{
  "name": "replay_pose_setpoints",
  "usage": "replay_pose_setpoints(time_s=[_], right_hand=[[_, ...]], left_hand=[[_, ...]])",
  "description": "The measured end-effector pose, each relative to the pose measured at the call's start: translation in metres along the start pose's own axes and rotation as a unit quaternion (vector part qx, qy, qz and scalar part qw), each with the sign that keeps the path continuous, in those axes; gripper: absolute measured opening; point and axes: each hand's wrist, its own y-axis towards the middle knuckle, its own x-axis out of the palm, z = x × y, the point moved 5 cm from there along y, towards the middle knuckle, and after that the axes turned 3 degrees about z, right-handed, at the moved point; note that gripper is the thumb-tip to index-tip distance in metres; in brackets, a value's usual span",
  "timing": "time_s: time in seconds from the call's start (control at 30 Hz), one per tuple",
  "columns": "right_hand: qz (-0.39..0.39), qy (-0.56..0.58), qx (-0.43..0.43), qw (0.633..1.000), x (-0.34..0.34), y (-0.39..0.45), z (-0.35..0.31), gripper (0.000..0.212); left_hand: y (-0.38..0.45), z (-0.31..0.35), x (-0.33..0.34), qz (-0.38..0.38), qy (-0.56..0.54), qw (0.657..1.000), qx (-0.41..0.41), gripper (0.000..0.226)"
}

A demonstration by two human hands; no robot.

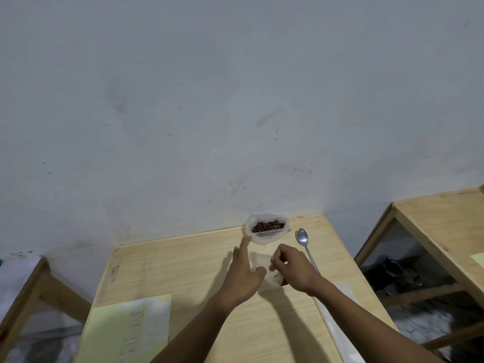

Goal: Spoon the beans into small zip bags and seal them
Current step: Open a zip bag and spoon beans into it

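At twelve o'clock on the pale wooden tabletop [199,279], hard against the grey wall [209,100], we see an open clear plastic bag of brown beans [267,227] standing upright, its mouth spread wide and the beans showing inside. Just beside it, at about one o'clock, a silver metal spoon [303,239] lies flat with its bowl toward the wall and its handle running back under our right wrist.

Near the middle of the tabletop, in front of the bean bag, lies a small clear zip bag [259,262], faint against the wood and hard to make out. Our left hand [242,277] reaches out over its left edge with the fingers straight and the thumb spread, a wide, flat grip that holds nothing; whether the palm touches the bag we cannot tell. Our right hand [292,268] sits at the bag's right side with the fingers curled in, a narrow grip that seems to pinch the bag's edge, though the plastic there is blurred.

At seven o'clock a pale yellow-green sheet of paper [131,328] lies flat. At four o'clock a long strip of clear plastic [337,326] runs along the tabletop's right edge. Further wooden tables [445,218] stand at three and nine o'clock.
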Motion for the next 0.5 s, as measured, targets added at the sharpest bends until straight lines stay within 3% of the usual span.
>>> replay_pose_setpoints(time_s=[0.1,0.23,0.4,0.5], right_hand=[[0.038,-0.002,-0.031,0.999,0.001,-0.001,-0.003,0.021],[0.19,-0.1,-0.107,0.971,-0.003,-0.01,-0.014,0.019],[0.244,-0.072,-0.106,0.961,-0.018,-0.013,-0.024,0.016],[0.259,0.035,-0.054,0.964,-0.032,-0.007,-0.023,0.017]], left_hand=[[0.003,-0.002,0.0,-0.037,0.058,0.998,-0.002,0.05],[0.002,0.006,0.005,-0.113,0.113,0.987,-0.014,0.048],[0.005,0.015,0.0,-0.072,0.078,0.994,0.019,0.055],[0.005,0.016,-0.001,-0.052,0.002,0.996,0.069,0.059]])
